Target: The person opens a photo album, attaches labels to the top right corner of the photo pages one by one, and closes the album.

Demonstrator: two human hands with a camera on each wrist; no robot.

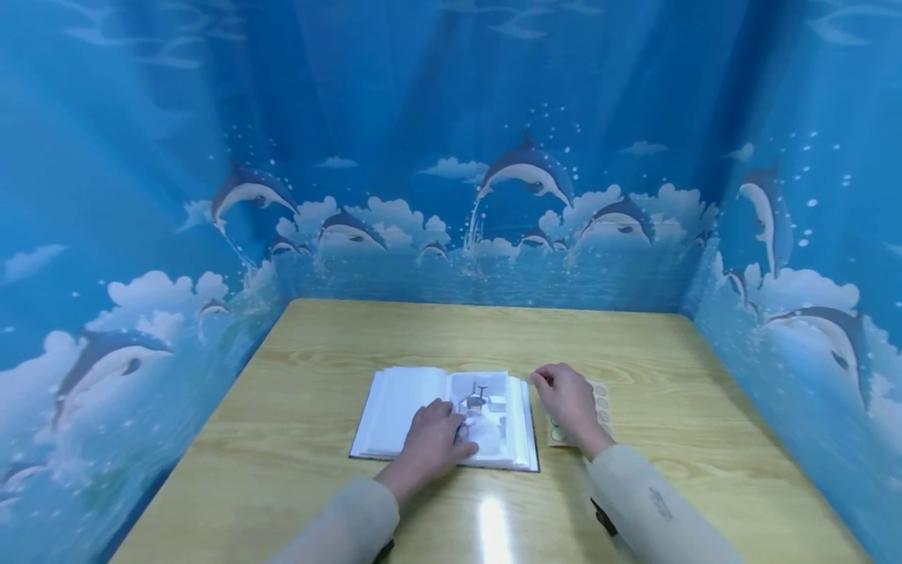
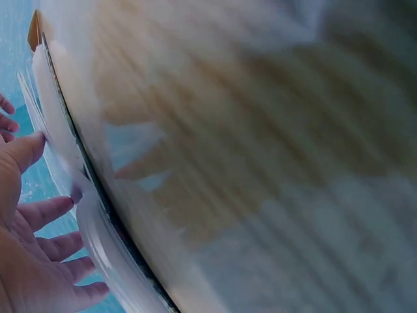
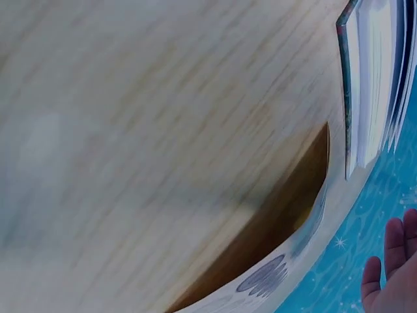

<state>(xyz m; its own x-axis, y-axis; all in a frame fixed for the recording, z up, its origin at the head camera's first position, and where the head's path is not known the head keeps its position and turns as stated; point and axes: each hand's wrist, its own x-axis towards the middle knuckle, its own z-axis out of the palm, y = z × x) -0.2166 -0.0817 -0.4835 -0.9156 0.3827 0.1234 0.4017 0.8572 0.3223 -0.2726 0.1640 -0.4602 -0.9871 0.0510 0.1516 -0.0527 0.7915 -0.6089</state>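
An open album (image 1: 405, 407) with white pages and a dark cover edge lies on the table. A pale picture (image 1: 493, 439) fills most of its right-hand page. My left hand (image 1: 433, 439) rests across the inner part of that page, fingers spread, hiding part of the picture. In the left wrist view its thumb and fingertips touch the pages near the fold. Beyond the album's right edge, my right hand (image 1: 569, 401) is over a sheet of round stickers (image 1: 602, 403) and covers its middle. Its thumb and forefinger tips come close together; I cannot tell whether they pinch something.
The wooden table (image 1: 324, 337) extends around the album and sheet. Blue dolphin-print curtains (image 1: 395, 196) enclose its back and sides. In the right wrist view, the sticker sheet (image 3: 260, 280) bows up at one edge beside the album's page block (image 3: 374, 85).
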